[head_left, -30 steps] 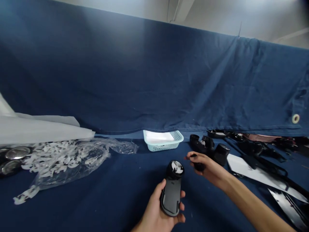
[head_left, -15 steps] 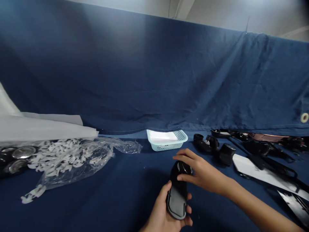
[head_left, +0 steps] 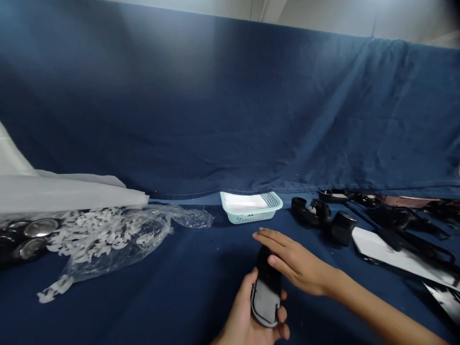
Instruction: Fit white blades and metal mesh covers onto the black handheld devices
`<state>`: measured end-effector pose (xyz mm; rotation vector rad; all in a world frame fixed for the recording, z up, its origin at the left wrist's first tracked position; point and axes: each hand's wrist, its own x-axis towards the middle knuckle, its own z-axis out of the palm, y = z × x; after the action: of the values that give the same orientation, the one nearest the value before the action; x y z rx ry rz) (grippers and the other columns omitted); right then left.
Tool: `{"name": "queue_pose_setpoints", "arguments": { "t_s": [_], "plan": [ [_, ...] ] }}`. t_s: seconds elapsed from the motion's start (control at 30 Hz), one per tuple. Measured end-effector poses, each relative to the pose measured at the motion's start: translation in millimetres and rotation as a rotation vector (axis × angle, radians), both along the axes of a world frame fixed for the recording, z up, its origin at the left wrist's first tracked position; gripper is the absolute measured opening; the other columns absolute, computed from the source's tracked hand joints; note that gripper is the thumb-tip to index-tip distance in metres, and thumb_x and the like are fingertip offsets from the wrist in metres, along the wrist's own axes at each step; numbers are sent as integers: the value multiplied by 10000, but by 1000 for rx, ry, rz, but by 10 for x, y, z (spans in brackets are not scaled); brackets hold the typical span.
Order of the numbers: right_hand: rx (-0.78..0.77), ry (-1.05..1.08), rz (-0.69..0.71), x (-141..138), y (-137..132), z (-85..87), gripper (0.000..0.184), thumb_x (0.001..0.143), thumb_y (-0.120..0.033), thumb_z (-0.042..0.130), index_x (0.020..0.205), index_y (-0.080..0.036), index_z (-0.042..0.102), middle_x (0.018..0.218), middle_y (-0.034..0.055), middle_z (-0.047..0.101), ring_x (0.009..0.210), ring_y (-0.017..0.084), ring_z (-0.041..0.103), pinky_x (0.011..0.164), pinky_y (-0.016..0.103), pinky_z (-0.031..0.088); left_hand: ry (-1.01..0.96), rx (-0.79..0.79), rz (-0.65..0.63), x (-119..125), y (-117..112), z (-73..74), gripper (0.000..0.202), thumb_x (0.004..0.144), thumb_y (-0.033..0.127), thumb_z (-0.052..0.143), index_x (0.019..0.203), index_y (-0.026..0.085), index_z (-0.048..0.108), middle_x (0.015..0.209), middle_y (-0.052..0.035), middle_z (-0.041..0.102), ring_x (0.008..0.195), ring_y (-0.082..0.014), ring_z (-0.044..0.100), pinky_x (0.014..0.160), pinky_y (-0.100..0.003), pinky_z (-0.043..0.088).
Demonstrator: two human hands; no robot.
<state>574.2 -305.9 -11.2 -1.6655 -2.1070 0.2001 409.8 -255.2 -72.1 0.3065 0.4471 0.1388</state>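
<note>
While the left hand [head_left: 246, 314] clasps the lower part of the black casing [head_left: 266, 292] between thumb and fingers, the right hand [head_left: 295, 261] lies over its upper end, fingers extended and thumb apart. The casing's top is hidden beneath the right hand.

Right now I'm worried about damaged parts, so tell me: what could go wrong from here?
The left hand cradles the black device by its near end, so pressure from the right hand over its far end might tilt it. A swing of the right forearm might knock the black round part beyond it. Snagging the clear plastic could scatter the white pieces heaped there.
</note>
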Motion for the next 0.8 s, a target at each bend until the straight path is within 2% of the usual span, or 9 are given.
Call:
{"name": "queue_pose_setpoints", "arguments": {
  "t_s": [0.1,0.2,0.33,0.47,0.53,0.63,0.7,0.8],
  "plan": [
    [24,-42,16,8,-5,-13,482,1009,-326,348,1479,-228,303,1499,102,401,1405,229,327,1154,477,323,18,31,-32,-18,-7,37,646,945,601,297,783,96,666,660,-54,608,486,-132,525,489,-263,376],
    [48,-93,111,57,-20,3,460,997,-276,362,1448,-182,364,1453,119,462,1388,224,359,1148,453,344,51,91,-123,-51,-17,67,725,936,629,230,761,77,667,518,-61,551,448,-145,502,499,-257,347],
    [97,-148,236,171,-114,5,459,967,-219,395,1420,-142,401,1421,144,494,1383,234,372,1150,458,342,28,96,-234,-116,-3,88,765,898,679,268,768,44,675,482,-68,527,436,-143,475,495,-251,320],
    [165,-217,424,270,-292,35,590,926,-209,456,1485,-134,283,1393,167,523,1380,260,376,1168,489,295,26,74,-419,-173,21,93,734,862,682,397,787,12,686,535,-70,546,482,-134,514,508,-226,337],
    [149,-261,476,297,-373,70,636,930,-221,458,1511,-145,211,1387,161,530,1381,259,373,1174,479,286,31,88,-444,-176,10,107,716,862,673,409,795,17,688,579,-66,555,478,-127,522,492,-223,340],
    [124,-285,389,305,-443,130,648,947,-253,457,1520,-164,169,1465,146,440,1415,258,306,1169,467,296,-18,184,-366,-148,-29,148,689,894,643,371,817,30,677,620,-74,568,478,-139,539,524,-262,401],
    [134,-273,231,282,-465,173,622,957,-271,452,1515,-190,190,1507,141,368,1422,281,279,1145,504,323,-63,299,-215,-125,-49,169,614,928,587,369,909,43,655,717,-97,612,518,-150,573,546,-284,434],
    [112,-183,-26,192,-487,257,550,965,-292,445,1487,-245,277,1454,137,396,1330,289,420,1070,502,429,-111,471,13,-116,-43,172,420,952,479,439,1194,151,542,973,-110,637,657,-183,637,555,-291,460]
  ]
}}
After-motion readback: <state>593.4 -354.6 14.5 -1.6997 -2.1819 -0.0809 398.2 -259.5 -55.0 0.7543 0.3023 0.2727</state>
